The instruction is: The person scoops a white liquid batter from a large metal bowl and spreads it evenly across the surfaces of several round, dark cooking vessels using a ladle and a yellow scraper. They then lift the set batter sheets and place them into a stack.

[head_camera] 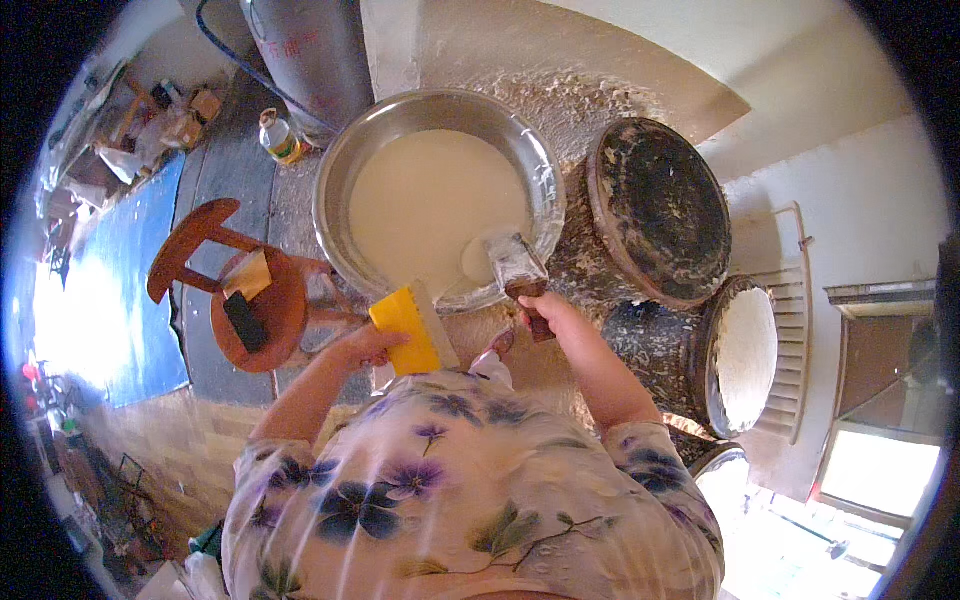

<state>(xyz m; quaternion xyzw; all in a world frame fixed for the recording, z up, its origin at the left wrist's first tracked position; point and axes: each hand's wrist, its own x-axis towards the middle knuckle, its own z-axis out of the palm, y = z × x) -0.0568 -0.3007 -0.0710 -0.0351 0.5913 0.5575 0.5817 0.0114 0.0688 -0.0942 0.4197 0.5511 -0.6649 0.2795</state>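
A large metal basin (551,172) holds a pale, creamy liquid batter (435,202). My left hand (373,343) grips a wide yellow scraper (409,330) with a pale edge, just below the basin's near rim. In my right hand (541,309) is the dark handle of a flat, square-ended metal scoop (516,259), coated with pale residue. It reaches over the basin's near right side, beside a rounded pale shape (477,260) at the liquid. Whether the scoop touches that shape, I cannot tell.
To the right stand a round dark griddle (664,210) and a drum with a white top (742,360). A wooden chair (225,330) at left bears a dark phone-like object (244,322). Behind it are a plastic bottle (279,139) and a grey gas cylinder (315,60) with a hose.
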